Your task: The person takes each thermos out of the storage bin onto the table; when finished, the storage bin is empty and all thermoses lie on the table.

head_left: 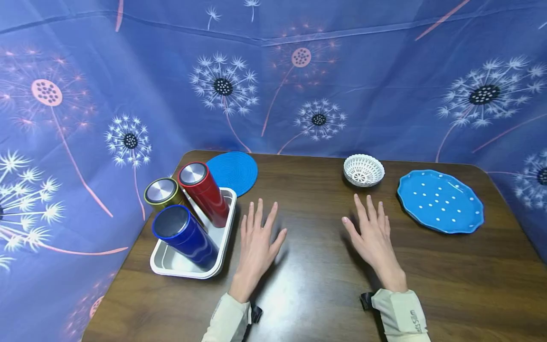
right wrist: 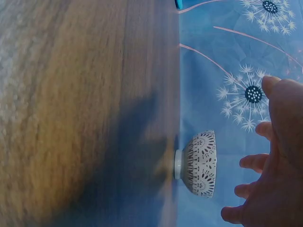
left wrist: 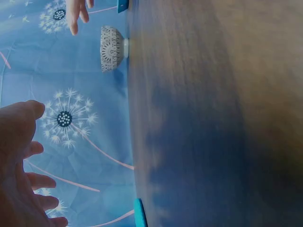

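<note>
- While both palms are facing down over the brown table (head_left: 307, 266), I am holding nothing; my left hand (head_left: 256, 240) is hovering with its fingers spread and straight, just right of the metal tray (head_left: 188, 270).
- I am keeping my right hand (head_left: 373, 237) flat and relaxed too, fingers pointing toward the far edge, with the white lattice bowl (head_left: 363, 169) sitting just beyond the fingertips and apart from them.
- From the right wrist view, the lattice bowl (right wrist: 201, 163) is standing upright on its small foot; whether my fingers (right wrist: 253, 161) are clear of the tabletop I cannot quite tell, since the wood is blurred.
- Three cylinders are leaning in the tray at the left: a red canister (head_left: 204, 192), a blue canister (head_left: 183, 235) nearer me, and a gold canister (head_left: 162, 194) at the far left.
- Behind the tray a round blue mat (head_left: 234, 172) is lying flat.
- At the far right a blue dotted plate (head_left: 440, 202) is resting, beside the bowl.
</note>
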Demonstrator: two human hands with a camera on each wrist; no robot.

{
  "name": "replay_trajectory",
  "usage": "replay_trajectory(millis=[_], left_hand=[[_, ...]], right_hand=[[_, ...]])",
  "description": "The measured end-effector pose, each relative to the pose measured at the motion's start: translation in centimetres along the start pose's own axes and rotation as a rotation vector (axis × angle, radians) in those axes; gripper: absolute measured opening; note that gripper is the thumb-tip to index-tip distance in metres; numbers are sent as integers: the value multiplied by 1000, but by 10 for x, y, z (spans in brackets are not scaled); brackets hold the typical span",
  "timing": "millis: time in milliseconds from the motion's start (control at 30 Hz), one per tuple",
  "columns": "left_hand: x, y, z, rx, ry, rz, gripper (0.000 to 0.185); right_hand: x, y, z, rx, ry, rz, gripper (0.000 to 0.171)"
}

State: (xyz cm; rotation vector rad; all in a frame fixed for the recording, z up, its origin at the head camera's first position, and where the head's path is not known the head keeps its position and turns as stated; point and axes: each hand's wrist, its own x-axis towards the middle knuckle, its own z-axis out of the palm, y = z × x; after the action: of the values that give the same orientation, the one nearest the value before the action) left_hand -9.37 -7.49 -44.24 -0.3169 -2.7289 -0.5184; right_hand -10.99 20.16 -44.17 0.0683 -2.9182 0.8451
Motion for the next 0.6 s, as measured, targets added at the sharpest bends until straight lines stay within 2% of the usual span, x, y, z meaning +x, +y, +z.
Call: replay_trajectory(millis=[400,600], left_hand=[[-26,-7,-14,-5,39,-4,65],[-37,-13,-18,-20,111,38,62]], right_hand=[[3,-5,3,8,-15,-12,70],[3,-5,3,16,-24,-22,70]])
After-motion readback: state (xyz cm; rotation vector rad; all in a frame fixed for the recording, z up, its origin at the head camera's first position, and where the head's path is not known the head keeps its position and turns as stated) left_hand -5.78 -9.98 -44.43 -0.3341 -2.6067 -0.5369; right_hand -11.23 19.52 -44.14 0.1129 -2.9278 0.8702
